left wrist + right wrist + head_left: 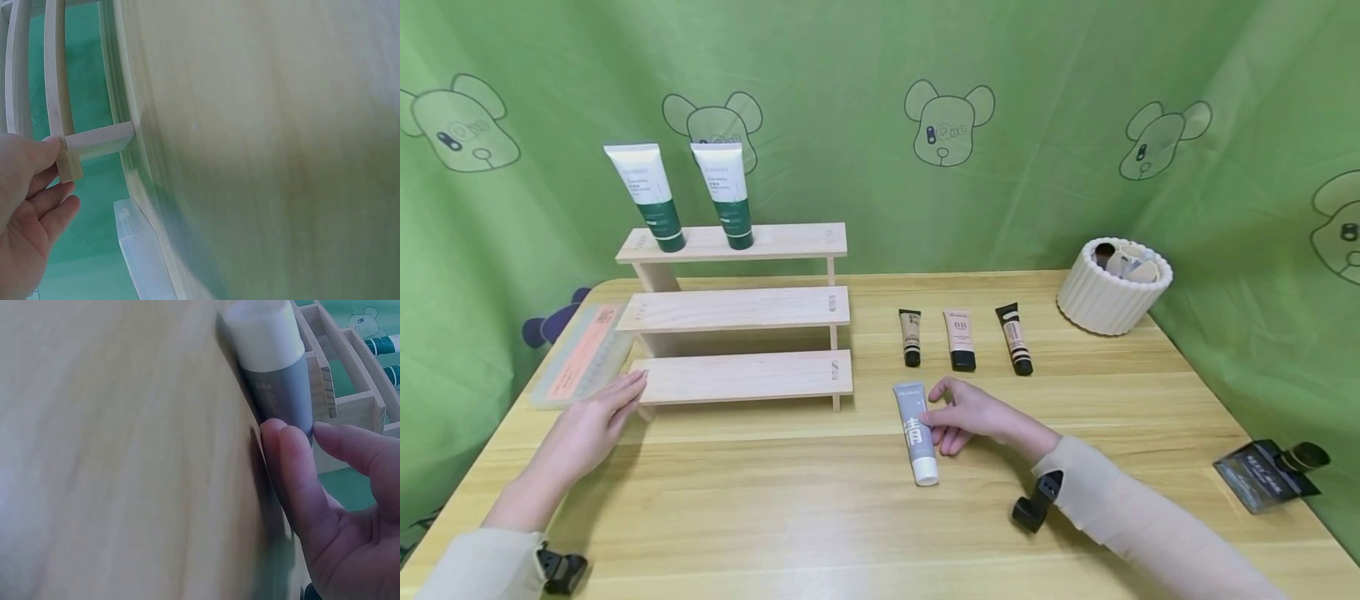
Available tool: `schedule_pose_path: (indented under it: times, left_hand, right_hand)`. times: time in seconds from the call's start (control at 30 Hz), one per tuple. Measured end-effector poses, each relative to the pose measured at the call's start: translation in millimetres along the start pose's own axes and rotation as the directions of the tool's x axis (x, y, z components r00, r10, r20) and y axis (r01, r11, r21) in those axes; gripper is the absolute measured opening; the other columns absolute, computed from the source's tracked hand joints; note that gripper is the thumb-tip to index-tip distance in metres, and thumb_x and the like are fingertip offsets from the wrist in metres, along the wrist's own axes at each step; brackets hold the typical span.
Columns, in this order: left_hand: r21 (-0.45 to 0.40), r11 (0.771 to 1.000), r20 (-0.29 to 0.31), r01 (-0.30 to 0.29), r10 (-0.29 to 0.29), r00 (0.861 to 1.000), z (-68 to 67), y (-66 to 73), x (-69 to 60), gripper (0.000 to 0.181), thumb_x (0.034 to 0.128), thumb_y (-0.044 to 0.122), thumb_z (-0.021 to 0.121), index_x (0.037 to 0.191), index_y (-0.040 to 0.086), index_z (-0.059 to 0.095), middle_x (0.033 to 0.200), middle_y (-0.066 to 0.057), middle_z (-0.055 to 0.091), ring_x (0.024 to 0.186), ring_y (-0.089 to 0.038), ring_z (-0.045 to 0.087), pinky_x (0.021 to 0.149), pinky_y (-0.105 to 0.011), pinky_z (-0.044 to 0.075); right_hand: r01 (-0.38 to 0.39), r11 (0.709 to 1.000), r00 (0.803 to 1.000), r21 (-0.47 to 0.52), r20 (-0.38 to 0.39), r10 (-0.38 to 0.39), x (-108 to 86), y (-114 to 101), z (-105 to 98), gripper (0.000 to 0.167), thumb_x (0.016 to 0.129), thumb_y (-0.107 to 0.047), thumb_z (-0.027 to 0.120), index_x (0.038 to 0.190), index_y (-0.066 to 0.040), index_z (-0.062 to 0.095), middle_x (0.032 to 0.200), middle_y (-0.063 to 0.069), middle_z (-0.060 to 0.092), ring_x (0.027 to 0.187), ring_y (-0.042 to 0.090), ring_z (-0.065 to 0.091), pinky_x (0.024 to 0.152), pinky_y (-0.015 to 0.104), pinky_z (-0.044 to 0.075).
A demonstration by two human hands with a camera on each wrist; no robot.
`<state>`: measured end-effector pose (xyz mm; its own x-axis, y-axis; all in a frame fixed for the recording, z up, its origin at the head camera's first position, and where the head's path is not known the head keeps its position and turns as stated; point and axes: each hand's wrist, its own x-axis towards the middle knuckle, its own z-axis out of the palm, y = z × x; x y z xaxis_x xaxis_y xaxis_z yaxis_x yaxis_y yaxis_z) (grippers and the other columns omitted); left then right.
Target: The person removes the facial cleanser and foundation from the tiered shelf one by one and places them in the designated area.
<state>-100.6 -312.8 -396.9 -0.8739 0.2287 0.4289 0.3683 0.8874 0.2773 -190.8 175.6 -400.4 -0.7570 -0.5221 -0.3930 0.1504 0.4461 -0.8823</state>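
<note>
My right hand [966,417] pinches a grey-blue squeeze tube [913,423] with a white cap, thumb on one side and fingers on the other. In the right wrist view, the tube [281,394] is close to the tabletop; I cannot tell whether it touches. At the left, my left hand [587,421] holds the end of the lowest step of a three-tier wooden display shelf [741,377]. The left wrist view has the thumb and fingers about that shelf end [70,164]. Two white-and-green tubes [722,196] stand on the top step.
Three small cosmetic tubes [959,340] lie in a row behind the grey-blue one. A white ribbed cup [1112,287] with brushes stands at back right. A clear plastic case [580,354] lies left of the shelf, and a small black package [1262,475] at the right edge.
</note>
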Motion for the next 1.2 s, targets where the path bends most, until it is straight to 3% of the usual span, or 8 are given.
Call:
schedule_pose_path:
  times: [0.3,0.5,0.67,0.83,0.97,1.2]
  left_hand:
    - [0.004,1.000,-0.014,-0.010,0.010,1.000,-0.4,-1.6,-1.7,0.036,0.0810,-0.007,0.063,0.117,-0.010,0.057,0.122,-0.025,0.053,0.105,-0.045,0.052,0.091,-0.056,0.040]
    - [0.005,1.000,-0.007,0.000,0.000,1.000,-0.8,-1.6,-2.0,0.036,0.0816,-0.007,0.062,0.117,-0.009,0.057,0.122,-0.025,0.053,0.106,-0.045,0.052,0.091,-0.057,0.040]
    - [0.010,1.000,-0.007,0.004,-0.004,1.000,-1.2,-1.3,-1.7,0.036,0.0818,-0.006,0.063,0.117,-0.009,0.057,0.122,-0.025,0.053,0.106,-0.045,0.052,0.089,-0.058,0.041]
    - [0.009,1.000,-0.005,0.002,-0.002,1.000,-0.4,-1.7,-1.3,0.035,0.0824,-0.006,0.062,0.117,-0.009,0.057,0.122,-0.024,0.052,0.106,-0.045,0.052,0.090,-0.057,0.041]
    - [0.004,1.000,0.004,0.005,-0.006,1.000,0.4,-1.4,-1.0,0.035,0.0831,-0.005,0.062,0.118,-0.009,0.057,0.123,-0.024,0.052,0.107,-0.044,0.051,0.090,-0.057,0.040]
    - [0.001,1.000,0.010,0.014,-0.014,1.000,0.8,-1.0,-0.4,0.035,0.0836,-0.005,0.061,0.118,-0.008,0.056,0.124,-0.024,0.052,0.108,-0.044,0.051,0.090,-0.057,0.041]
  right_hand:
    - [-0.008,1.000,1.000,0.017,0.001,0.008,0.8,-1,1,0.049,0.087,-0.012,0.063,0.116,0.008,0.030,0.071,0.019,0.063,0.050,0.020,0.061,0.047,0.033,0.057]
    - [0.029,0.997,0.999,-0.066,-0.022,-0.030,-0.8,-18,-10,0.047,0.088,-0.012,0.062,0.118,0.010,0.033,0.078,0.023,0.063,0.053,0.024,0.062,0.052,0.038,0.057]
    - [0.115,0.985,0.992,-0.131,-0.033,-0.120,1.1,-48,-22,0.048,0.089,-0.010,0.060,0.124,0.009,0.032,0.086,0.027,0.061,0.059,0.026,0.062,0.056,0.039,0.058]
    - [0.200,0.961,0.976,-0.194,-0.053,-0.213,10.9,-86,-26,0.045,0.089,-0.012,0.061,0.124,0.002,0.037,0.086,0.022,0.062,0.068,0.037,0.062,0.062,0.044,0.057]
    - [0.266,0.941,0.956,-0.208,-0.065,-0.285,24.7,-117,-26,0.045,0.089,-0.013,0.062,0.125,0.000,0.039,0.089,0.022,0.061,0.072,0.039,0.060,0.065,0.047,0.057]
    - [0.366,0.896,0.910,-0.252,-0.105,-0.401,55.9,-172,-17,0.043,0.088,-0.012,0.062,0.124,0.000,0.043,0.091,0.019,0.061,0.074,0.031,0.061,0.063,0.037,0.058]
